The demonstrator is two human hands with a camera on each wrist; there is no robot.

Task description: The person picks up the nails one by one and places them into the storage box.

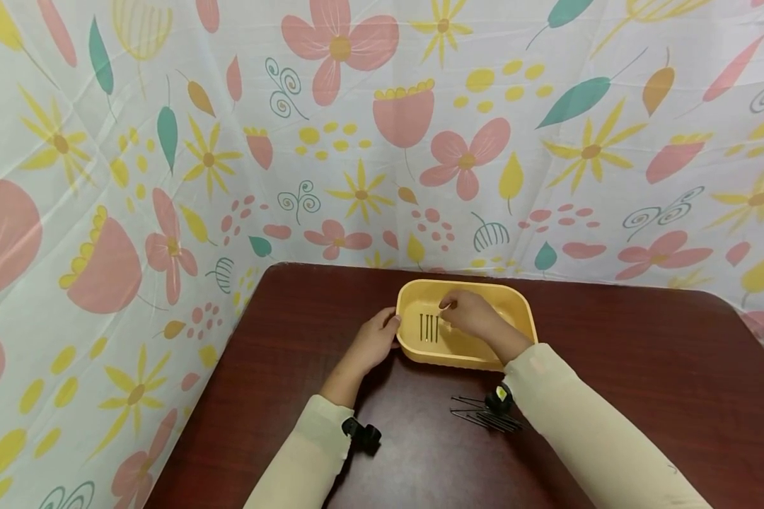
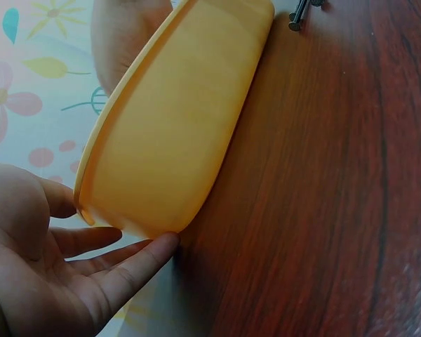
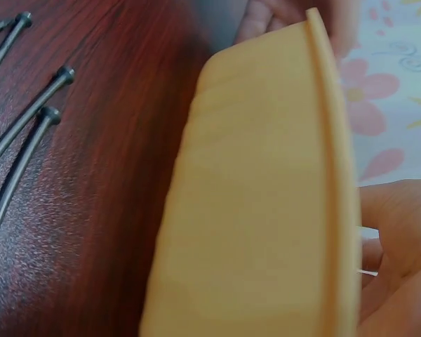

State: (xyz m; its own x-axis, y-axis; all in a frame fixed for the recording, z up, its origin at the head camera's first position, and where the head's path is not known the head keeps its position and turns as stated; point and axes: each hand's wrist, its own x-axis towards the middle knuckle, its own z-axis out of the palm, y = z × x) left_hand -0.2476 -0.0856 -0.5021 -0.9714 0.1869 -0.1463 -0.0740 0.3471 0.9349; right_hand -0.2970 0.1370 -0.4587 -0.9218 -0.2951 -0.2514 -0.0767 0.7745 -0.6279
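Note:
A yellow plastic tray (image 1: 414,351) with rounded corners stands on the table. My left hand (image 1: 375,341) holds its left end, thumb at the rim and fingers against the outer wall; the left wrist view shows these fingers (image 2: 137,270) spread along that wall. My right hand (image 1: 471,314) reaches over the near rim into the tray, fingers bent and fingertips low beside several nails (image 1: 429,328) lined up in a row on its floor. In the right wrist view the tray wall hides part of this hand (image 3: 400,256), and I cannot tell whether its fingertips hold a nail.
A loose pile of nails (image 1: 484,416) lies on the dark red-brown wooden table (image 1: 407,452), in front of the tray and close to my right wrist. Floral cloth (image 1: 356,134) hangs behind the table and along its left side.

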